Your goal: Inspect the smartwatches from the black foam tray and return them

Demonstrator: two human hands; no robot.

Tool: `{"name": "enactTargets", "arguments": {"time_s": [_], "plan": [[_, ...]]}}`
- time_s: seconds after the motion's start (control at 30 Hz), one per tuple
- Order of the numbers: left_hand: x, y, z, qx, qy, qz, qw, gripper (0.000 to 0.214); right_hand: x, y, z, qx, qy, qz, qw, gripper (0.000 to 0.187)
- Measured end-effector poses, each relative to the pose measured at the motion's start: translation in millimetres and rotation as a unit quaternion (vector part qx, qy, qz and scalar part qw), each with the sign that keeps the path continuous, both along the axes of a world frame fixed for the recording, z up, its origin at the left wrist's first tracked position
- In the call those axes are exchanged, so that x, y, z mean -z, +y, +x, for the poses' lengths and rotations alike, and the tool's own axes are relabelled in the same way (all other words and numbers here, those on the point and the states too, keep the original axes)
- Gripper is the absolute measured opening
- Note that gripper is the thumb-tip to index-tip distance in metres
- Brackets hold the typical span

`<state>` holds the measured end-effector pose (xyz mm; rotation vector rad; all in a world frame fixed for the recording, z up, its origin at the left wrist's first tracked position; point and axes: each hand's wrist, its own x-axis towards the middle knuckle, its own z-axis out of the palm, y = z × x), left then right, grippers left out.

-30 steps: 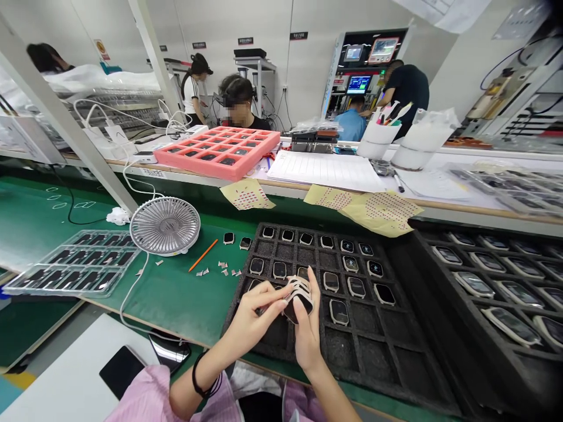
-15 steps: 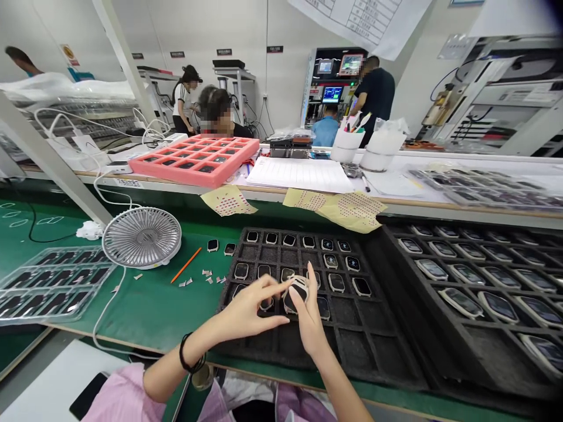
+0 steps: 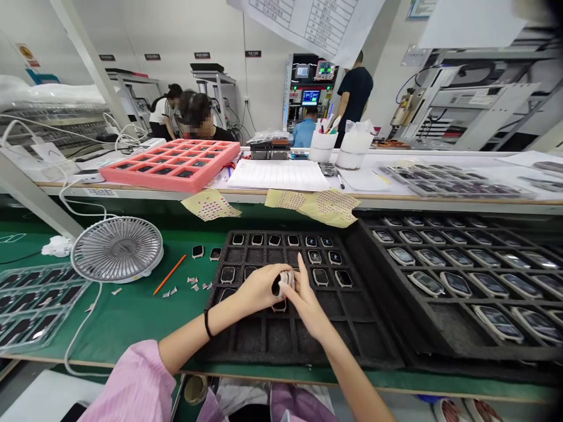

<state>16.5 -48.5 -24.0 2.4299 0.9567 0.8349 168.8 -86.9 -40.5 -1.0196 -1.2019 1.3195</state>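
Both my hands meet over a black foam tray [image 3: 308, 340] of small watch bodies in its far cells. My left hand [image 3: 259, 287] is curled around a small stack of watch bodies [image 3: 282, 282], gripping it from the left. My right hand [image 3: 308, 302] touches the stack from the right, with its index finger stretched up and the other fingers against the stack. The nearer cells of the tray hold nothing. A black band sits on my left wrist, and a pink sleeve covers my left upper arm.
A second black tray [image 3: 461, 281] of larger watch bodies lies at the right. A small white fan [image 3: 116, 249], an orange pencil [image 3: 169, 274], two loose watch bodies [image 3: 206, 252] and a clear tray [image 3: 30, 299] lie on the green mat. A pink tray [image 3: 173, 165] stands on the shelf. Other people work beyond.
The view has risen and shifted right. My left hand went from pointing with a stretched finger to wrapping round the stack, and both hands moved further out over the tray.
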Motion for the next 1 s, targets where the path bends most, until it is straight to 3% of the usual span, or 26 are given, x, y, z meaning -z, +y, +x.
{"name": "enactTargets", "arguments": {"time_s": [0.1, 0.2, 0.3, 0.47, 0.67, 0.77, 0.83, 0.93, 1.0], "plan": [[-11.2, 7, 2, 0.007, -0.051, -0.048, 0.997, 0.048, -5.4, 18, 23, -0.098, 0.116, -0.082, 0.985, 0.070], [-14.5, 10, 9, 0.006, -0.080, -0.067, 0.994, 0.051, -8.3, 36, 38, -0.192, 0.171, -0.130, 0.958, 0.051], [-10.9, 13, 16, 0.004, -0.091, -0.049, 0.995, 0.051, -7.2, 48, 42, -0.214, 0.191, -0.144, 0.947, 0.048], [-0.9, 27, 23, 0.028, -0.082, -0.014, 0.996, 0.049, -1.1, 60, 43, -0.175, 0.168, -0.165, 0.956, 0.038], [4.8, 51, 33, 0.058, -0.021, -0.007, 0.998, 0.057, 12.2, 71, 50, -0.118, 0.171, -0.164, 0.964, 0.039], [2.1, 64, 38, 0.075, -0.072, -0.018, 0.994, 0.054, 17.9, 81, 63, -0.065, 0.191, -0.144, 0.969, 0.038], [0.7, 75, 42, 0.042, -0.154, -0.086, 0.983, 0.050, 21.0, 89, 78, -0.018, 0.212, -0.123, 0.969, 0.038], [3.0, 96, 50, -0.043, -0.258, -0.275, 0.925, 0.050, 26.1, 100, 104, 0.054, 0.239, -0.097, 0.965, 0.033], [7.3, 111, 58, -0.057, -0.269, -0.357, 0.893, 0.041, 30.4, 104, 116, 0.092, 0.248, -0.087, 0.960, 0.029]]}}
